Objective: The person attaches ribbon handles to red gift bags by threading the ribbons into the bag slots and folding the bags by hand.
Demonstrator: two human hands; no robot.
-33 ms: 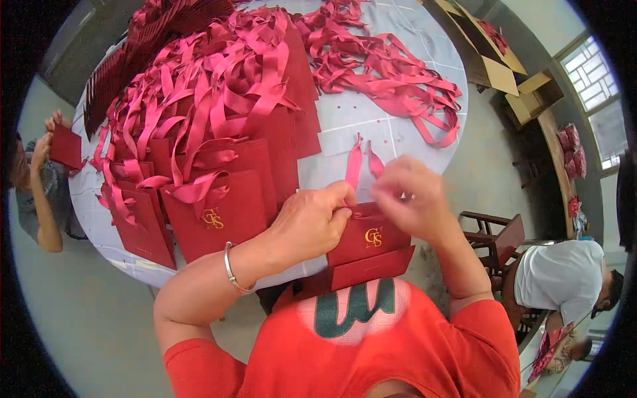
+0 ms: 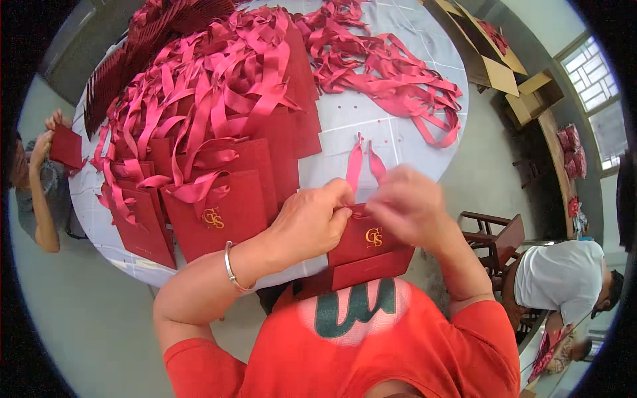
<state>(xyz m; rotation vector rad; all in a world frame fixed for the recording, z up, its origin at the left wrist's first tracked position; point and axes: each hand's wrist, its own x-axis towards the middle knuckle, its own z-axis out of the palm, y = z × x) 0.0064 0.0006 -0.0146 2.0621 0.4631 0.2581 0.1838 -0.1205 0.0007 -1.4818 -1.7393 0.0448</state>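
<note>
A small dark red gift bag [image 2: 352, 251] with a gold emblem stands at the table's near edge, close against my body. My left hand [image 2: 308, 215] is closed, thumb and forefinger pinching the bag's top edge where the ribbon meets it. Pink ribbon [image 2: 355, 166] rises from there in two loose ends lying over the tablecloth. My right hand [image 2: 413, 207] is at the right part of the same edge, fingers curled and smeared by motion. Whether it grips the ribbon cannot be made out.
Many red bags with ribbon handles [image 2: 219, 212] crowd the left of the round table [image 2: 332, 176]. Loose pink ribbons [image 2: 398, 83] lie at the far right. A person [image 2: 40, 179] holds a bag at left; another [image 2: 564, 278] sits at right near a wooden chair [image 2: 494, 235].
My right hand has shifted slightly left and its fingers have come down nearer the bag's top edge. My left hand and the bag stay put.
</note>
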